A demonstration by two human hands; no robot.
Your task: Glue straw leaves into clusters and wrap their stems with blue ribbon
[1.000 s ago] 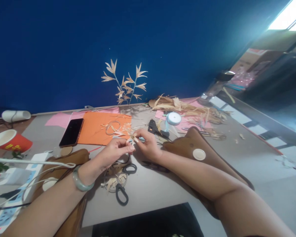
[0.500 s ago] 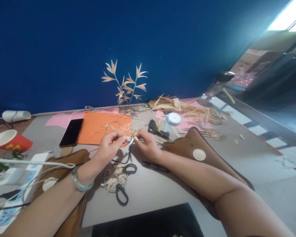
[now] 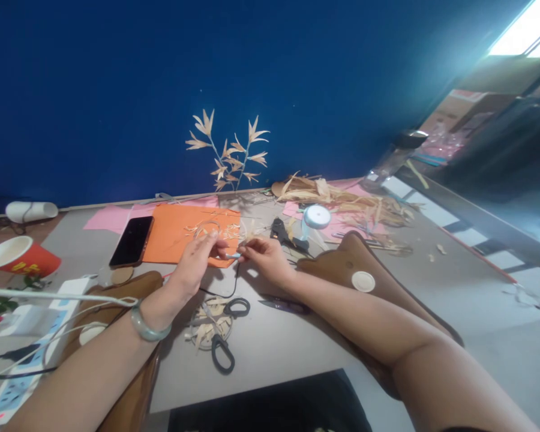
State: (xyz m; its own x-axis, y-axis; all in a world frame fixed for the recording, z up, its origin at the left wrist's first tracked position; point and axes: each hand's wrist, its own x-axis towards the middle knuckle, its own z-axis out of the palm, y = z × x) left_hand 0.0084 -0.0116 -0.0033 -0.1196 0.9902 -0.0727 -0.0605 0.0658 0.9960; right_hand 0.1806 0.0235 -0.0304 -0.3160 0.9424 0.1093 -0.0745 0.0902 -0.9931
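My left hand (image 3: 197, 261) reaches onto the orange paper (image 3: 175, 231), its fingertips drawn together among loose straw leaf pieces (image 3: 216, 230); what they pinch is too small to make out. My right hand (image 3: 264, 259) is closed in a pinch on a thin stem (image 3: 234, 256) with a light blue tip. A dark wire (image 3: 227, 291) hangs from the stem down to the table. The two hands are a short gap apart.
A phone (image 3: 131, 240) lies left of the orange paper and a red cup (image 3: 18, 258) at far left. Scissors (image 3: 222, 339) and small snips (image 3: 282, 305) lie near me. Behind are a glue gun (image 3: 282, 233), a tape roll (image 3: 317, 216), a straw heap (image 3: 342, 198) and a finished sprig (image 3: 227, 150).
My left hand let go of the piece between the hands and moved up-left onto the orange paper. My right hand kept its pinch, and the wire now hangs free.
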